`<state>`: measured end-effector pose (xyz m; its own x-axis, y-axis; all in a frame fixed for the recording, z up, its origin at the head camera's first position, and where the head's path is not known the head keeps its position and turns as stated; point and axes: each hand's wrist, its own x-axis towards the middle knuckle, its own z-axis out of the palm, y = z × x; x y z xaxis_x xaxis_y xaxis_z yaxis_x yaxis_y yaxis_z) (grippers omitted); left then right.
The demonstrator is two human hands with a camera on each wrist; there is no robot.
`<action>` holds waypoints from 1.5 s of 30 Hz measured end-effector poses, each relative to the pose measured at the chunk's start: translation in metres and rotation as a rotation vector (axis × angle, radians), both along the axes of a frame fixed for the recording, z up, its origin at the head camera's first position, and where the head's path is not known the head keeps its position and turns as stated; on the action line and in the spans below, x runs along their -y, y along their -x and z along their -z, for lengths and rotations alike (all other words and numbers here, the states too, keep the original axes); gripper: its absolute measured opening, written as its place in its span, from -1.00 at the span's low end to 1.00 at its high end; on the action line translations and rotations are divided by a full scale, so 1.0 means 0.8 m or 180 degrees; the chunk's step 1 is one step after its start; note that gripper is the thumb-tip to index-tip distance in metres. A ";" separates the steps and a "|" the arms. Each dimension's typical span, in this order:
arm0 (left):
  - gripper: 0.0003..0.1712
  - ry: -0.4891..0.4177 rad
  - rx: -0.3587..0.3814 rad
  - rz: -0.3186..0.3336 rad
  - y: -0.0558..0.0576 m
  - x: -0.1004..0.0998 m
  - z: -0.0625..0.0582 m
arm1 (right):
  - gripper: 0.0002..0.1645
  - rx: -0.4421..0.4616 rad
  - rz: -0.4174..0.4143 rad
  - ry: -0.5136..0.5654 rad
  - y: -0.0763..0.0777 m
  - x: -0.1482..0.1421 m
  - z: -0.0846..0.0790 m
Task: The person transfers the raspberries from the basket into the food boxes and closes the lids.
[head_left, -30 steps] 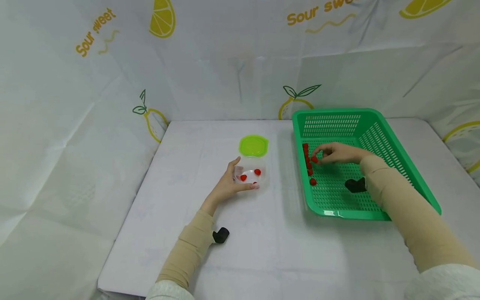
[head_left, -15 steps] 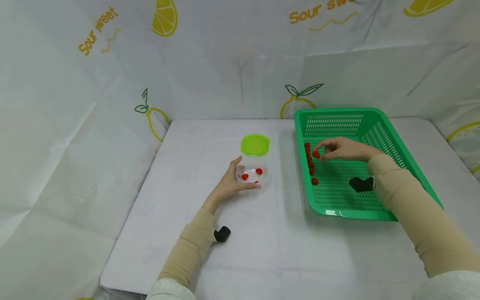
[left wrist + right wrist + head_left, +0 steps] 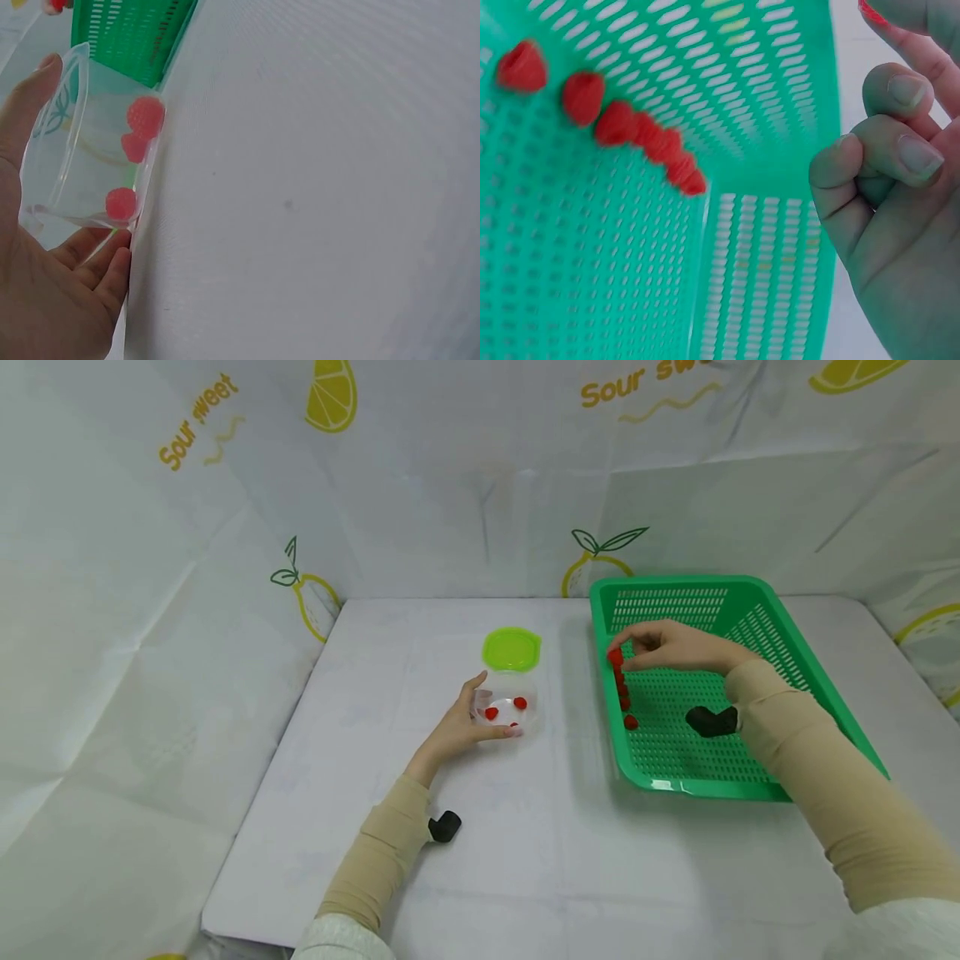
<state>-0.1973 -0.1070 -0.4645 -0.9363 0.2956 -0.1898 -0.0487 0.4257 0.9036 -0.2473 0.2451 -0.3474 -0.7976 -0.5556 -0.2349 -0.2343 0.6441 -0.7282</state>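
Note:
My left hand (image 3: 471, 722) (image 3: 52, 247) holds a small clear plastic cup (image 3: 506, 710) (image 3: 82, 150) on the white table, thumb and fingers around it. Three red raspberries (image 3: 520, 702) (image 3: 145, 116) lie inside the cup. My right hand (image 3: 660, 647) (image 3: 900, 127) is raised inside the green basket (image 3: 795, 693) (image 3: 765, 225) near its left wall, pinching one red raspberry (image 3: 616, 656) (image 3: 871, 13) at the fingertips. A row of several red raspberries (image 3: 624, 700) (image 3: 615, 124) lies along the basket's left side on its floor.
A lime green lid (image 3: 511, 648) lies on the table just behind the cup. The table (image 3: 525, 827) is covered in white cloth, with lemon-print sheets as walls on three sides. The basket stands at the right.
My right hand lifted a raspberry from the row in the basket and moved it up and slightly left. The left hand and cup stayed in place.

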 end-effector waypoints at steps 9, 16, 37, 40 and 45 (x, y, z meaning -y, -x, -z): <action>0.22 0.0032 -0.0041 0.0025 0.001 0.001 0.000 | -0.62 0.0023 0.0019 0.0161 0.007 0.047 -0.013; 0.22 0.0054 0.0001 -0.0019 0.001 0.001 0.001 | -0.64 0.0030 -0.0122 0.0193 0.017 0.087 -0.009; 0.25 -0.0064 0.0044 0.0095 0.003 0.003 0.003 | -0.63 0.0089 -0.0697 -0.0053 0.050 0.164 0.017; 0.25 -0.0077 0.0027 0.0106 0.004 0.004 0.003 | -0.64 0.0106 -0.0684 -0.0148 0.054 0.171 0.022; 0.27 -0.0054 0.0006 0.0101 0.004 0.004 0.003 | -0.66 0.0171 -0.0779 -0.0303 0.060 0.182 0.031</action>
<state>-0.2001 -0.1099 -0.4671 -0.9260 0.3283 -0.1862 -0.0372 0.4115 0.9106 -0.2953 0.0999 -0.3725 -0.6273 -0.7037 -0.3336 -0.3541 0.6393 -0.6826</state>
